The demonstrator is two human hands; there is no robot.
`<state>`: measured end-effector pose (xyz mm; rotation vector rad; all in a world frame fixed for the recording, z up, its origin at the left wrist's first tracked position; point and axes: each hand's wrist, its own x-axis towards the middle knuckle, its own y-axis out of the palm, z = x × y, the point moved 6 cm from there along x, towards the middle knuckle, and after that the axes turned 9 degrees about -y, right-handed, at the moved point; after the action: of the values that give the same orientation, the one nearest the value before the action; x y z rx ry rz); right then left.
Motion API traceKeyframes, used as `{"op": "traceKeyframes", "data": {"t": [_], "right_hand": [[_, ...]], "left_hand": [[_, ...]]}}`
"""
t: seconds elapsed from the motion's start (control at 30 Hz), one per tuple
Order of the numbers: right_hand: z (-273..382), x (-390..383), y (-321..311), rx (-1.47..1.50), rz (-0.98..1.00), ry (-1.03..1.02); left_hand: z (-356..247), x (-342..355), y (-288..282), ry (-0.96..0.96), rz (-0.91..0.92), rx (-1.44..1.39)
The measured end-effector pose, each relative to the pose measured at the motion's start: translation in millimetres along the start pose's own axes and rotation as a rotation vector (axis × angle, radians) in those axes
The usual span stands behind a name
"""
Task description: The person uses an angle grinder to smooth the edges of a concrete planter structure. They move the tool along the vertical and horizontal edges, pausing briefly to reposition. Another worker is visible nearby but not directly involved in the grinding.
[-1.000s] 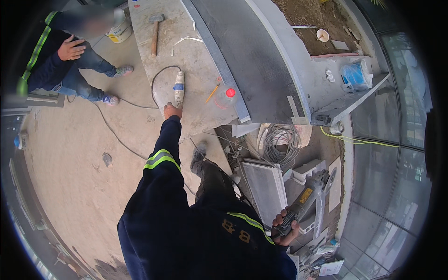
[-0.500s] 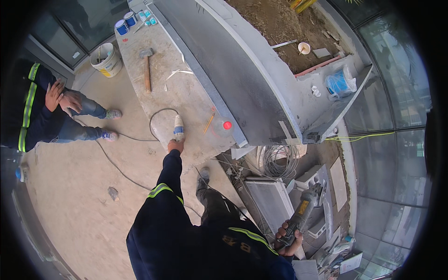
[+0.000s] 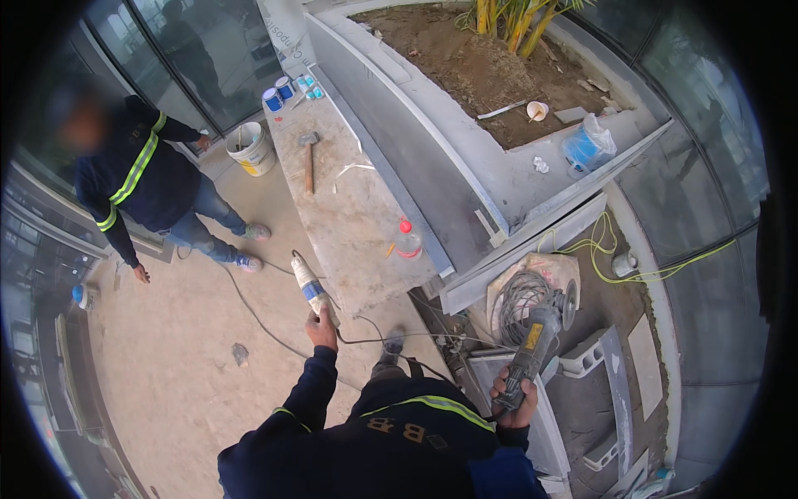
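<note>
The left hand (image 3: pixel 322 328) grips the taped connector (image 3: pixel 310 288), probably light; the right hand (image 3: pixel 517 403) holds the angle grinder (image 3: pixel 533 343), seemingly heavy, rigid, best gripped around its body.

The left hand (image 3: pixel 322 329) moved the connector (image 3: pixel 311 289) off the slab (image 3: pixel 353 229).

Beyond the left grip (image 3: pixel 321 329), a hammer (image 3: pixel 309 170) lies on a slab (image 3: pixel 337 237), two blue cans (image 3: pixel 273 101) farther off, a bucket (image 3: pixel 254 160) to the hammer's left. A pencil (image 3: pixel 390 249) lies beside a red-capped bottle (image 3: pixel 408 244), nearer the left grip. Ahead-right of the right grip (image 3: pixel 517 399) sits a hollow block (image 3: pixel 584 358).
</note>
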<state>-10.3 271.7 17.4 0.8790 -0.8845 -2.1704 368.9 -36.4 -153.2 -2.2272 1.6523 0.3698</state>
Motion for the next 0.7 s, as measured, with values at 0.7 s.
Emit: {"op": "traceKeyframes", "data": {"t": [0.7], "right_hand": [[191,-49,-160,-0.188,0.113,-0.273]], "left_hand": [[-145,-417,235,0.353,0.826,0.01]]}}
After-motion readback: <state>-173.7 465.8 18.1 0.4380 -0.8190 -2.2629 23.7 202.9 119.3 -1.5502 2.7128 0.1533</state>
